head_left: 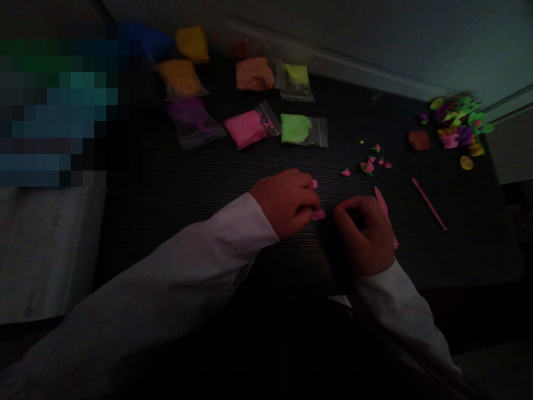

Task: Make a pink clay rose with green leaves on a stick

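On the dark table, my left hand (287, 201) rests with curled fingers. Its thumb and index tips close at a few small flat pink clay pieces (318, 214), and another pink clay disc (315, 184) peeks out beyond the fingers. My right hand (366, 233) is just to the right, thumb and index finger pinched together; anything between them is hidden or too small to make out. A pink clay knife (381, 201) lies beside and partly behind the right hand. Farther right is a thin pink modelling tool (428, 203). Small pink and green clay fruits (367, 166) lie beyond the hands.
Bags of pink clay (245, 129), green clay (295, 129), orange clay (180, 76) and other colours line the back left. Several finished clay figures (458, 125) cluster at the back right near a brown clay lump (418, 140). A wall (353, 50) borders the table's far side.
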The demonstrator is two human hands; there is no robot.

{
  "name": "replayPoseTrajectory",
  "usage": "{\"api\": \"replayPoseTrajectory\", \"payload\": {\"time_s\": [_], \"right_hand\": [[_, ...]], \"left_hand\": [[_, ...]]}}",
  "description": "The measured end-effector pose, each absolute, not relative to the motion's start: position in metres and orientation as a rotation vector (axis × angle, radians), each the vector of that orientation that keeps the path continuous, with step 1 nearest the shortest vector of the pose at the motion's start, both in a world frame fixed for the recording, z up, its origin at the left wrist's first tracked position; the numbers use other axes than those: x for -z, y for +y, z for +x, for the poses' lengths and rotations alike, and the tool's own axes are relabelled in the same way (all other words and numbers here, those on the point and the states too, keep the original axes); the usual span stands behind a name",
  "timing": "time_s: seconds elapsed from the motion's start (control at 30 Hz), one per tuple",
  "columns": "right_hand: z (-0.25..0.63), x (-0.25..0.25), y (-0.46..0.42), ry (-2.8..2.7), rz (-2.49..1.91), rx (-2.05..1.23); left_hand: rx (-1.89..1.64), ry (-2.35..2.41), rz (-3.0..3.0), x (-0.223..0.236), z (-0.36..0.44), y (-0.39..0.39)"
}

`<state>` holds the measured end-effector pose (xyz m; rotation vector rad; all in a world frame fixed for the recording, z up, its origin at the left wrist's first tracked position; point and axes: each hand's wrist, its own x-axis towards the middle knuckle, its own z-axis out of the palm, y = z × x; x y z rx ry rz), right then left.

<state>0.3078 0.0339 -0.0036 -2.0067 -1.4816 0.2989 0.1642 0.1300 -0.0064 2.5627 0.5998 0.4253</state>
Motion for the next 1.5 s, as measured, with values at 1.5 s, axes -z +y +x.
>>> {"api": "replayPoseTrajectory", "payload": {"time_s": [1.5], "right_hand": [[0.311,0.006,0.035,-1.430,-1.947,-0.313]], "left_hand": [[-0.295,0.601,2.521,0.006,0.149,0.151]]}}
